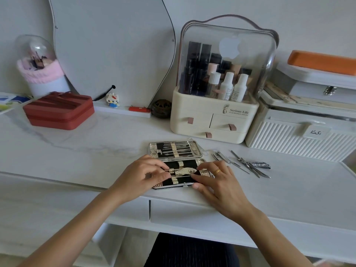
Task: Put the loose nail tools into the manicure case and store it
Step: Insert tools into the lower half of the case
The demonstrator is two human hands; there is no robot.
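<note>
The manicure case (154, 151) lies open on the white desk, black lined with a silver textured rim. Its far half holds several slim tools under gold straps. On the near half lies a gold nail clipper (184, 172) with thin rods beside it. My left hand (143, 175) pinches the left end of these tools. My right hand (217, 181), wearing a gold ring, pinches their right end. Loose nail tools (248, 164) lie scattered on the desk to the right of the case: clippers, scissors and thin picks.
Behind the case stands a cream cosmetics organizer (212, 120) with drawers and a clear lid. A white ribbed box (300, 139) sits to its right. A red zip case (57, 110) lies at the left, a mirror (107, 45) behind it. Desk drawers (192, 212) are below.
</note>
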